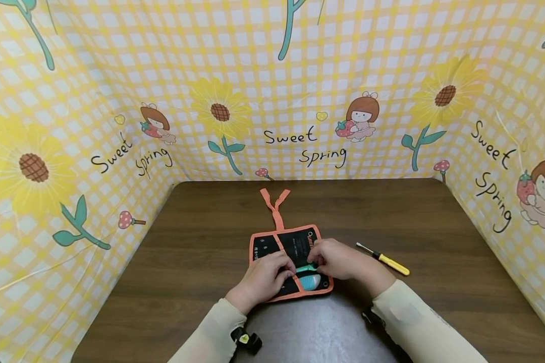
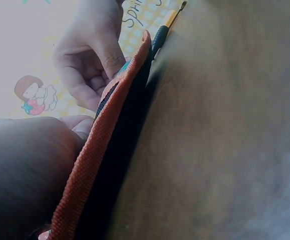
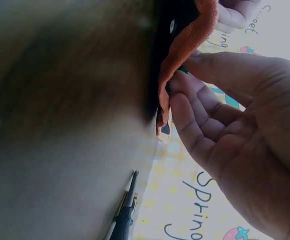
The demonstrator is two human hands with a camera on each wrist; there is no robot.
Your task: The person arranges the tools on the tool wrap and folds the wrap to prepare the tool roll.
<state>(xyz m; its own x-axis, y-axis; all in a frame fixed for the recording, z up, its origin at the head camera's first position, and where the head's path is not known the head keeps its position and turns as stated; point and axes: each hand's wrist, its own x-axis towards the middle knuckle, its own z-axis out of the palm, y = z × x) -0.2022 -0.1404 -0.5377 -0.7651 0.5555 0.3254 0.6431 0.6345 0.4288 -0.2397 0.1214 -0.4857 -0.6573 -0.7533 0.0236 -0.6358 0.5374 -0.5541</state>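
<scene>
A black tool pouch [image 1: 300, 242] with orange edging lies spread on the table, its orange ties [image 1: 274, 206] stretching toward the back. My left hand [image 1: 265, 277] rests over its middle, thumb and fingertips pinching at the pocket edge beside the orange centre band. A teal-green strip-shaped item [image 1: 305, 268] lies across the right part of the pouch. At its right end, my right hand [image 1: 336, 259] pinches it with curled fingers; its full shape is hidden. Just nearer lies a light-blue rounded item [image 1: 310, 282], partly under the pouch's band.
Right of the pouch lies a screwdriver [image 1: 392, 263] with a yellow handle and black collar. In the right wrist view a dark pointed tool [image 3: 122, 215] shows at the bottom. A yellow checked cloth [image 1: 272, 91] walls the brown table [image 1: 200, 242] on three sides.
</scene>
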